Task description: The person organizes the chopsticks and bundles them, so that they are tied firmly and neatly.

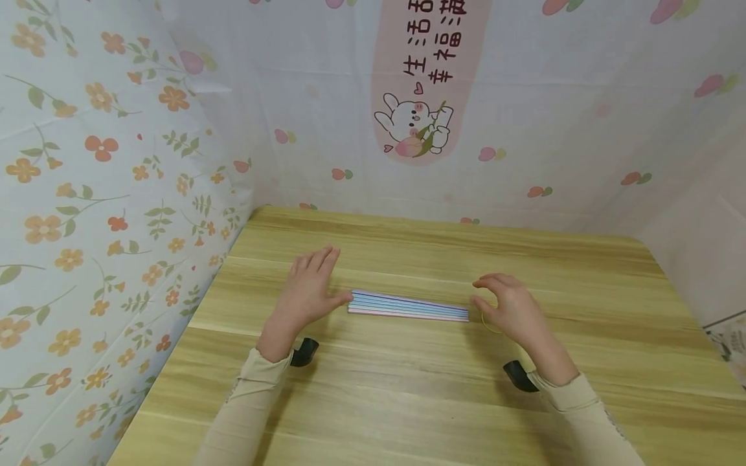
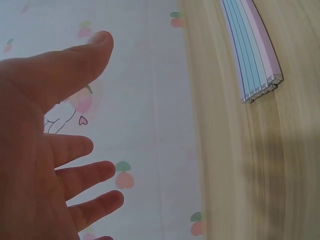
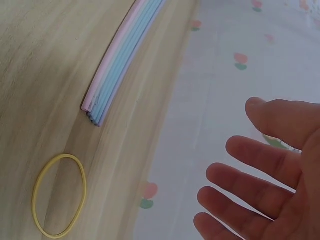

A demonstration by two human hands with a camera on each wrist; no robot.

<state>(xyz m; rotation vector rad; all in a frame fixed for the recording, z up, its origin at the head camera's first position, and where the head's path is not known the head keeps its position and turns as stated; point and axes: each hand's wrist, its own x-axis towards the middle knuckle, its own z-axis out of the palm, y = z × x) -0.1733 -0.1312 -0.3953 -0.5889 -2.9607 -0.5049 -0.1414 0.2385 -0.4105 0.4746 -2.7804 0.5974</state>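
Observation:
Several slim pastel sticks (image 1: 408, 307) in pink, pale blue and lilac lie side by side on the wooden table, running left to right. My left hand (image 1: 305, 292) hovers past their left end, fingers spread, the thumb overlapping that end in the head view; the left wrist view shows a gap between hand and sticks. Beyond the right end is my right hand (image 1: 514, 312), fingers relaxed and nothing in its grasp. A yellow rubber band (image 3: 35, 195) lies on the table near the right end of the sticks, partly hidden by the right hand in the head view.
The wood-grain table (image 1: 373, 395) reaches back to a hanging cloth (image 1: 326, 84) printed with fruit shapes and a rabbit. A flowered cloth (image 1: 116, 213) hangs along the left side. Black wrist pieces (image 1: 305, 353) stick out inward below both hands.

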